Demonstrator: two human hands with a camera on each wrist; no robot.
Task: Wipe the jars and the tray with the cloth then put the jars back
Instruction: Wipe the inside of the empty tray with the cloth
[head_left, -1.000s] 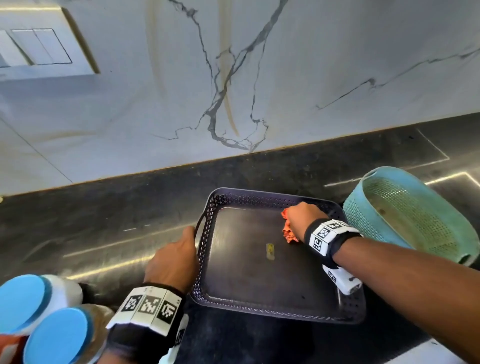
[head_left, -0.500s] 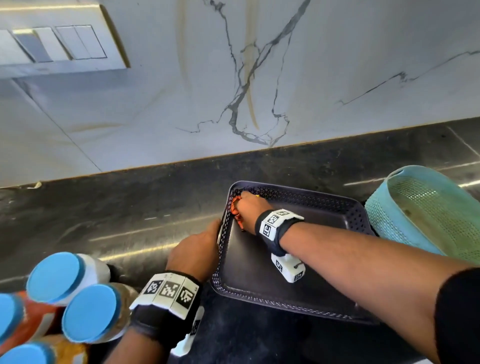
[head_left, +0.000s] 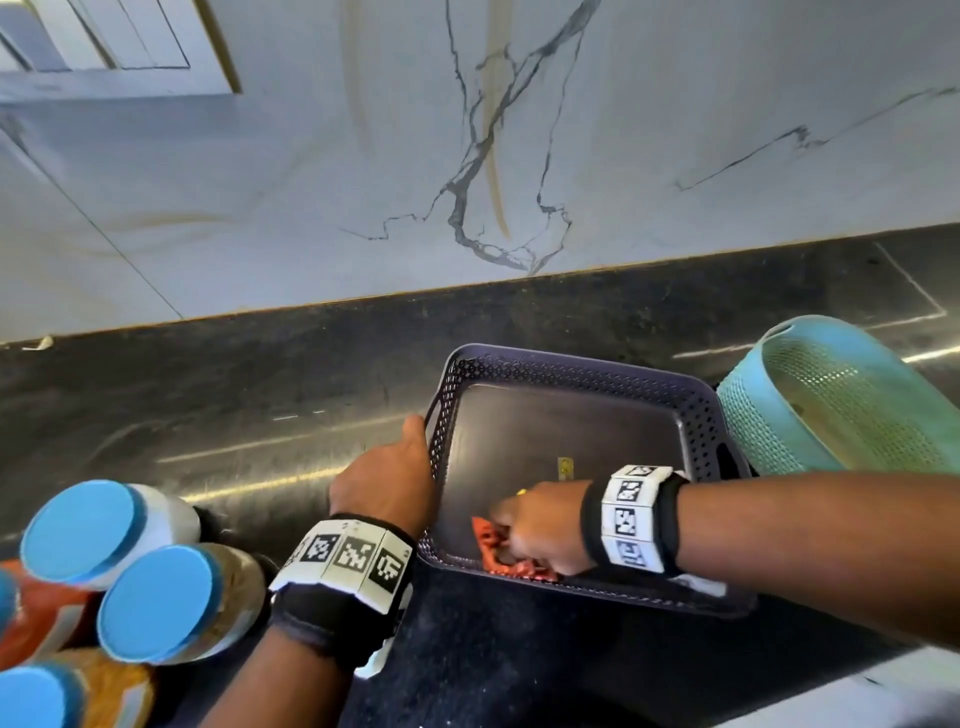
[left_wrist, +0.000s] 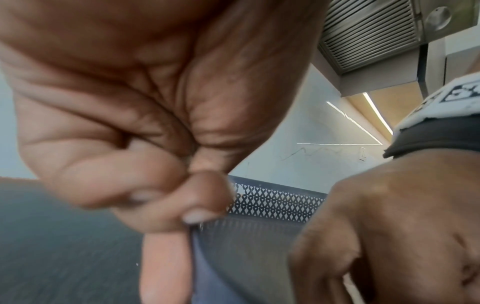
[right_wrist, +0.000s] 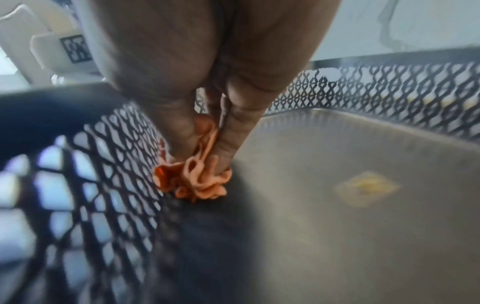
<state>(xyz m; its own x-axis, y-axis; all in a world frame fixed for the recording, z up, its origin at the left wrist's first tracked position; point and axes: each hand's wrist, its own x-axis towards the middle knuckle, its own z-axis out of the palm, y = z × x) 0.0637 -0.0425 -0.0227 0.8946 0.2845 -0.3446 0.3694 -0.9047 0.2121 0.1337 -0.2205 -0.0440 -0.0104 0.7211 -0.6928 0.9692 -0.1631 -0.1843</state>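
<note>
The right hand (head_left: 540, 530) is pinching one orange cloth (head_left: 493, 545) in one dark tray's (head_left: 571, 369) near-left corner. The left hand (head_left: 384, 478) is gripping its left rim. Five blue-lidded jars (head_left: 176, 603) are standing left, outside the tray

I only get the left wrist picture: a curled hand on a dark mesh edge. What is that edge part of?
Observer: It is the side wall of a dark perforated tray on a black counter; the left hand holds that wall.
Operator: What is the other hand doing?
Observer: The right hand presses a bunched orange cloth into the tray's near left corner.
Operator: Anything else in the tray?
Observer: No jars, only a small yellow sticker on its floor.
Operator: Where are the jars?
Observer: Blue-lidded jars stand grouped on the counter, left of the left hand.
</note>
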